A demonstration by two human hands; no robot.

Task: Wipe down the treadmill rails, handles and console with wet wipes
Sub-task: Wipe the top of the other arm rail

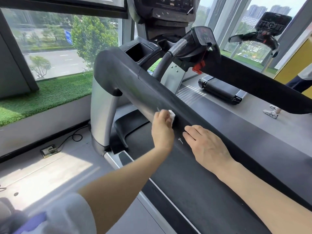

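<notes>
The treadmill's broad black left rail (135, 85) runs from the console down toward me. My left hand (162, 129) presses a small white wet wipe (54, 115) against the rail's side, fingers curled round it; only a corner of the wipe (54, 116) shows. My right hand (205, 144) rests flat on the rail just to the right, fingers straight. The console (170, 7) sits at the top, partly cut off. A curved grey handle (170, 56) and a small control pad (204, 35) lie below it. The right rail (253, 81) crosses behind.
A cup holder (137, 52) opens at the rail's top end. The belt (194, 191) lies below my arms. A second treadmill (268, 31) stands at the right, with a person's shoes (271, 112) beside it. Floor socket and cable (50, 150) sit at the left, by the artificial grass ledge (50, 97).
</notes>
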